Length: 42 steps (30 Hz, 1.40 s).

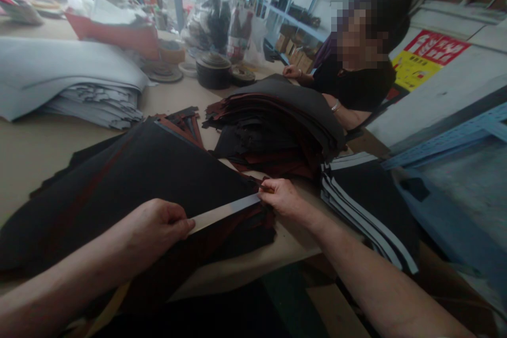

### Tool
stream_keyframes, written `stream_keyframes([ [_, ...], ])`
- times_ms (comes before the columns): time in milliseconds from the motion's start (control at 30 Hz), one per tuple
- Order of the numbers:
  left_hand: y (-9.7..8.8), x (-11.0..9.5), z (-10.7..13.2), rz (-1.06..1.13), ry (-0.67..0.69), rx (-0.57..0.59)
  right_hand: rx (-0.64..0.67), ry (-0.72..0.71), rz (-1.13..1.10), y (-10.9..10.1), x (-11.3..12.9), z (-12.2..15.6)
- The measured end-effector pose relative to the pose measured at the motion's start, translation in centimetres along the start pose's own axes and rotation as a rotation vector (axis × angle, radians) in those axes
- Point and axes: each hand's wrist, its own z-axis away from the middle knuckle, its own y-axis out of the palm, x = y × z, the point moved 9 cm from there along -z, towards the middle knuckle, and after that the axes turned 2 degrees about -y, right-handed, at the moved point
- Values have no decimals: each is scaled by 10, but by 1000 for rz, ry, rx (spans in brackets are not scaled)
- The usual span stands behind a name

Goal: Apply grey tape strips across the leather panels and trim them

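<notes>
My left hand (158, 224) is closed, pinching one end of a long pale grey strip (224, 212). My right hand (282, 198) is closed on the strip's other end, so the strip is stretched between both hands. The strip lies along the near edge of a large black sheet (138, 179) with dark red layers under it, spread on the beige table (31, 148). Both forearms reach in from the bottom of the view.
A tall pile of black and dark red sheets (277, 121) lies behind my right hand. Black-and-grey sheets (368, 200) hang over the table's right edge. Grey sheets (71, 82) are stacked far left. A co-worker in black (356, 84) sits at the far side. Tape rolls (214, 69) stand behind.
</notes>
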Motion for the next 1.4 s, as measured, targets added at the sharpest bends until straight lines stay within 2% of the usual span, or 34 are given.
stream_keyframes([
  [133, -1, -3, 2, 4, -3, -3, -24, 23, 192, -8, 0, 1],
  [233, -3, -7, 4, -14, 1, -16, 7, 38, 197, -11, 7, 1],
  [367, -5, -13, 7, -38, 9, -22, 43, -135, -104, -4, 48, 4],
  [467, -5, -16, 8, -43, 3, -14, 124, -194, -345, 15, 72, 4],
  [600, -7, -17, 11, -22, 5, -27, 108, -143, -425, 37, 68, -4],
  [767, -10, -14, 21, 32, 14, 9, 94, -135, -331, 47, 57, -13],
  [900, -22, 3, 29, 53, -4, -18, 124, -99, -271, 48, 55, -12],
  [1033, -34, 30, 45, 82, -33, -39, 116, -65, -235, 47, 48, -13],
  [1167, -42, 62, 73, 158, -95, -58, 94, -69, -229, 46, 40, -18],
  [1400, -41, 122, 123, 333, -256, -37, 63, -37, -167, 42, 32, -20],
])
